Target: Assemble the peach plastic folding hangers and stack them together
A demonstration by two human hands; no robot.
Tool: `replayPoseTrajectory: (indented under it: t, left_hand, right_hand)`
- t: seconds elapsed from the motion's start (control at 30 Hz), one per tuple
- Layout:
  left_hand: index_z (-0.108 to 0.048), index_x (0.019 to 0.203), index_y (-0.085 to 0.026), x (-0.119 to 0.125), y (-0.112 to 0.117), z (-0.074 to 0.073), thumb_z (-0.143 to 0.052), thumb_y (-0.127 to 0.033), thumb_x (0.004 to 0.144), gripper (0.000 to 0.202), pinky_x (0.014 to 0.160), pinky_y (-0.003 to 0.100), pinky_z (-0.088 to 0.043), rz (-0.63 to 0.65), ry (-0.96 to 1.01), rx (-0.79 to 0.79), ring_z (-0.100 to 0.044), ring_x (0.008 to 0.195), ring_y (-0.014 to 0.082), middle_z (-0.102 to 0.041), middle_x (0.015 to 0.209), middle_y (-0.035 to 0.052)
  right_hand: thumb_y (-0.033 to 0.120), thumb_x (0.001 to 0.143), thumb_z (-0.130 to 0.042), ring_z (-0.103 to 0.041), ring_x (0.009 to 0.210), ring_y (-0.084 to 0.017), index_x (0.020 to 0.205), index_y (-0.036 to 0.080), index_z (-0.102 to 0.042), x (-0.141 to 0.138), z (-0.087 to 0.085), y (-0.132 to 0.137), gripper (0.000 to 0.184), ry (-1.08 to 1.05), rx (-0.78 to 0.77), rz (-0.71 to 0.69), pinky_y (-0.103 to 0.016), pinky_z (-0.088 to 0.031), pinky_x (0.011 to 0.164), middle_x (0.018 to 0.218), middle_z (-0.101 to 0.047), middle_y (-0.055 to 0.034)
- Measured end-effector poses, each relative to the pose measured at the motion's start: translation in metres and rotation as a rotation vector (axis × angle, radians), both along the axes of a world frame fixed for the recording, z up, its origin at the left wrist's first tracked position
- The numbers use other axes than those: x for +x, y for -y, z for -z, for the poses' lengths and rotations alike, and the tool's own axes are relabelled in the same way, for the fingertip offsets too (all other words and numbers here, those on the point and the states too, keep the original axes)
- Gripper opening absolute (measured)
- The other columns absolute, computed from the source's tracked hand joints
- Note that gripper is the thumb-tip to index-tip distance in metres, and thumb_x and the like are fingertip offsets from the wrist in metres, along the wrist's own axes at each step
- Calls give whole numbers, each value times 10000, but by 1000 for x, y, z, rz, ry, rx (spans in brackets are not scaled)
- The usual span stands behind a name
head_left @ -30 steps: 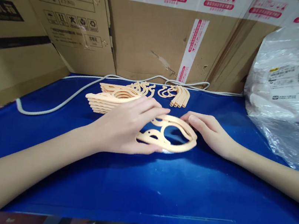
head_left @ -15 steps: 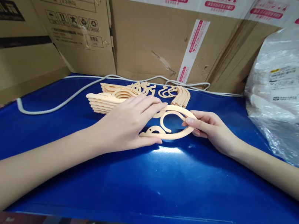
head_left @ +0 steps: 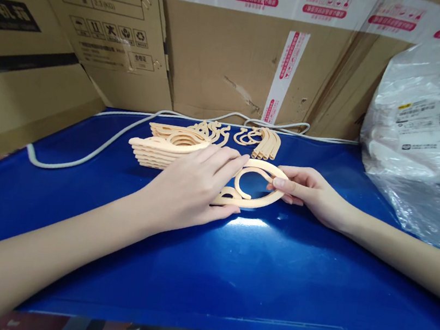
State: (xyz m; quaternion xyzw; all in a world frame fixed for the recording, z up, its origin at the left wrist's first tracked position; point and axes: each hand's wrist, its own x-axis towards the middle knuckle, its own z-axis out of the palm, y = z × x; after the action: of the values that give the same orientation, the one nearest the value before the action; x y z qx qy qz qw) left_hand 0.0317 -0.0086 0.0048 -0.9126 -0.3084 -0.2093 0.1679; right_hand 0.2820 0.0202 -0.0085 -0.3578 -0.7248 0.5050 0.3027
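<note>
A cream plastic folding hanger [head_left: 267,198], its arms folded into a loop with a curled hook inside, is held between my two hands above the blue table. My left hand [head_left: 204,185] covers its left end, fingers over the top edge and thumb along the lower edge. At the right end, my right hand [head_left: 297,186] pinches the loop between thumb and fingers. Just behind my left hand is a stack of similar folded hangers [head_left: 153,152], partly hidden by that hand.
Behind lie several loose hooks [head_left: 212,130] and curved hanger arms [head_left: 268,143]. A white cable [head_left: 111,140] crosses the back of the blue table [head_left: 288,285]. Cardboard boxes [head_left: 229,45] wall the rear and left. A clear plastic bag of white items [head_left: 419,128] stands at right.
My left hand has slid slightly right along the hanger and covers more of its left end. The right hand still pinches the same end.
</note>
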Motion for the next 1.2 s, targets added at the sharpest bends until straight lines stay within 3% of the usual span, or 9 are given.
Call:
replayPoseTrajectory:
  t: [0.1,0.2,0.33,0.4,0.47,0.57,0.83,1.03,1.2]
  left_hand:
    - [-495,1313,-70,1,4,-5,-607,-381,853,566,1012,436,-457,-11,17,-26,-547,1187,320,-574,1283,181]
    - [-512,1311,-104,-6,4,-25,-630,-417,821,594,946,402,-495,-55,53,-96,-564,1149,307,-581,1258,150]
    - [-545,1310,-155,-30,-11,-66,-648,-447,809,588,895,360,-498,-157,140,-119,-612,987,225,-634,1168,79]
    - [-584,1280,-191,-46,-24,-81,-660,-497,803,571,907,369,-487,-236,176,-144,-611,984,213,-663,1166,45]
    - [-606,1270,-202,-62,-39,-88,-672,-562,770,620,900,403,-487,-273,179,-213,-622,975,222,-680,1175,45]
    - [-624,1250,-221,-84,-57,-82,-675,-632,743,655,903,463,-485,-311,191,-312,-625,969,224,-694,1167,38]
    - [-628,1215,-285,-121,-78,-57,-691,-467,807,451,934,562,-463,-287,165,-528,-601,980,245,-687,1167,-5]
    - [-592,1249,-310,-134,-84,-54,-661,-380,834,426,938,559,-467,-200,123,-530,-589,999,237,-662,1228,-30]
    - [-594,1254,-296,-128,-83,-55,-663,-462,801,488,948,491,-464,-227,94,-554,-596,1003,224,-668,1212,-30]
  right_hand:
    - [538,939,-478,-360,510,-82,803,162,-634,0,1,0,429,-7,22,9,-235,-270,466,586,-449,36]
    - [576,985,-284,-444,558,-113,794,177,-606,2,-1,-2,548,-1,108,80,-251,-361,520,641,-529,3]
    - [461,942,-508,-617,866,-188,1042,189,-653,6,-6,-4,325,307,539,52,-323,-472,789,942,-685,-62]
    - [425,927,-551,-611,1055,-233,1174,207,-631,7,-8,-5,339,471,734,-48,-398,-447,930,1145,-675,-96]
    - [433,936,-537,-567,1182,-256,1265,225,-594,8,-7,-6,393,569,824,-131,-455,-410,1002,1290,-621,-111]
    - [442,945,-524,-518,1266,-260,1319,234,-564,8,-4,-9,429,632,860,-171,-479,-403,1024,1390,-554,-116]
    - [428,964,-491,-510,1277,-249,1334,206,-551,5,-1,-10,435,693,883,-191,-471,-405,1054,1414,-531,-118]
    - [439,969,-478,-499,1288,-252,1339,210,-544,3,0,-9,440,713,887,-193,-476,-401,1060,1427,-516,-115]
    - [436,975,-469,-501,1283,-247,1340,206,-541,4,0,-10,437,715,888,-193,-477,-404,1055,1424,-520,-112]
